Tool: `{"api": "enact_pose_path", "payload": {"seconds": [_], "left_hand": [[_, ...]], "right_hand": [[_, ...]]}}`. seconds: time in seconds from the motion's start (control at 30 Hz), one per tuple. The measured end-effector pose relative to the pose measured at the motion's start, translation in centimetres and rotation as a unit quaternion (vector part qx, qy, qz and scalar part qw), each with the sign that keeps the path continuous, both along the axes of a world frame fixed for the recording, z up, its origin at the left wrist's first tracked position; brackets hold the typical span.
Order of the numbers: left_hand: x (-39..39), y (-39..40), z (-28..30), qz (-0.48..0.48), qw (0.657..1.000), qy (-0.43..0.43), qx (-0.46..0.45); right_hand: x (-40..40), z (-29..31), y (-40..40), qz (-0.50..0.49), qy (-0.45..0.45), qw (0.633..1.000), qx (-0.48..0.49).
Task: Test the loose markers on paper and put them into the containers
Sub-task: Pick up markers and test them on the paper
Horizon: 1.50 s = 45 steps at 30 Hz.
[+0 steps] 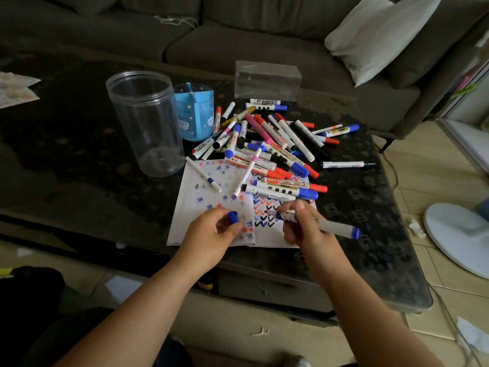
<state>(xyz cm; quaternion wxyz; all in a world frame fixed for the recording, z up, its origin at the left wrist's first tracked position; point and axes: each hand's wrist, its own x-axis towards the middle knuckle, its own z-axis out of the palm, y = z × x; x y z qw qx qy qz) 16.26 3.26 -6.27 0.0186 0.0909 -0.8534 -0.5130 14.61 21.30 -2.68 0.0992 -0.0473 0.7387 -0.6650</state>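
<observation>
Near the table's [79,160] front edge, the right hand [301,229] is gripping an uncapped blue marker [336,227], tip on the paper [190,207]; the left hand [211,234] is pinching its cap [233,217]. Beyond, loose markers [275,147] are lying heaped mid-table, before a clear jar [145,120], blue holder [194,111] and clear box [267,79].

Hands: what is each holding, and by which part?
Right hand grips an uncapped blue marker near its tip end; left hand pinches its blue cap by the sides.
</observation>
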Motion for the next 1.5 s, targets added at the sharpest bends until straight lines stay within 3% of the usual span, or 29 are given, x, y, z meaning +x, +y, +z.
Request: {"api": "enact_pose_path", "payload": {"seconds": [0.17,0.33,0.87,1.13,1.4,1.5], "left_hand": [[-0.1,-0.5,-0.6,0.034,0.999,0.030,-0.021],[-0.2,-0.7,-0.7,0.049,0.998,0.025,0.025],[-0.2,-0.7,-0.6,0.050,0.998,0.019,0.032],[-0.3,-0.6,-0.8,0.055,0.996,0.017,0.063],[-0.5,-0.3,0.2,0.070,0.993,-0.001,0.097],[-0.8,-0.3,1.0,0.097,0.977,-0.036,0.185]], "right_hand": [[-1.1,-1.6,-1.3,-0.047,0.065,0.992,0.092],[-1.5,-3.6,-1.6,-0.110,0.103,0.981,0.121],[-1.5,-3.6,-2.0,-0.054,0.107,0.982,0.149],[-1.8,-4.2,-1.7,-0.093,0.112,0.981,0.129],[-1.9,-3.2,-1.1,-0.119,0.066,0.990,0.049],[-1.5,-2.4,-1.5,-0.128,0.047,0.990,0.033]]}}
